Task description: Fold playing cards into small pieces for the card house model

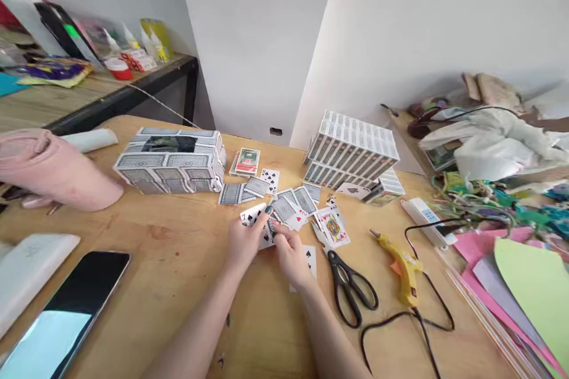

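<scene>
Left hand [244,240] and right hand [291,251], both to the left of the black scissors [348,283], cover much of the playing cards [249,213] between them, so how many are there is hard to make out. Another spade card [310,257], just left of the scissors, is partly hidden by the right wrist. Well left of the scissors, the phone [66,314] is cut off by the frame. The left hand is narrowed on the cards, its thumb laid over a seven of spades; the right is curled nearly closed, fingertips at the cards' right side, and seems to touch them, though I cannot tell whether it pinches one. Beyond the scissors, loose cards [284,207] spread close ahead of both hands, leaving little room that way. Right of the scissors, a yellow glue gun [406,272] and its cord crowd the surface. The widest bare stretch of counter [178,249] is left of the scissors, between phone and left forearm; its near edge is out of view.
</scene>
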A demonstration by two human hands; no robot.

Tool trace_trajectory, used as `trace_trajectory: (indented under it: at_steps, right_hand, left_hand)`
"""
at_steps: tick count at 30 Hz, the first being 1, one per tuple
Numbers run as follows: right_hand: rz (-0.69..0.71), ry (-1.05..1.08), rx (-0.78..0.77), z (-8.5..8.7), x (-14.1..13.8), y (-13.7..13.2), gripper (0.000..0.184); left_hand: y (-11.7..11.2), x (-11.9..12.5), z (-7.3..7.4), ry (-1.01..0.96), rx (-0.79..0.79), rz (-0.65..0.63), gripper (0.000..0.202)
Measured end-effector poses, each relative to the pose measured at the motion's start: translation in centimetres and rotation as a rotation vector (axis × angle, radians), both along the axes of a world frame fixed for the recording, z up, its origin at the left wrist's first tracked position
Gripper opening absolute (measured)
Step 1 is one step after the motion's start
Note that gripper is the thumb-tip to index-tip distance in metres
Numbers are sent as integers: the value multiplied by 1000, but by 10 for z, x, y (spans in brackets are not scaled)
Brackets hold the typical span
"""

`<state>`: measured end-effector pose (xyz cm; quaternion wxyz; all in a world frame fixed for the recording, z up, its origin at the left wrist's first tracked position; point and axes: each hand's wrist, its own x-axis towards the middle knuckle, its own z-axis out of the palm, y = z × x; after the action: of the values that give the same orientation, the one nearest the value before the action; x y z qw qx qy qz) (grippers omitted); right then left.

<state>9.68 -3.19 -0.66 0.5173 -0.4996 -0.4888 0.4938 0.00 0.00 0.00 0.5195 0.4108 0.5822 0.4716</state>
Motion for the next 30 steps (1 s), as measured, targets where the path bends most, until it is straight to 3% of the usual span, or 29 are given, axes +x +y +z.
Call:
trace_trajectory:
  at_steps: [5,10,17,22,30]
  right_hand:
    - [-50,34,-31,-7,4,3,27]
    - [-325,-102,36,-18,19,8,19]
    - [-443,-347,145,-26,29,9,15]
    - [-543,-410,73,-24,28,8,18]
    - [-505,-423,-20,-16,31,7,18]
  left_hand:
    - [3,2,-10,10,67,-57,32]
    - [4,-3,-19,198,364,-144,16]
    - [2,-5,-22,431,628,-255,14]
    - [-1,-2,-24,524,639,-251,22]
    - [-2,-3,-28,617,564,-282,28]
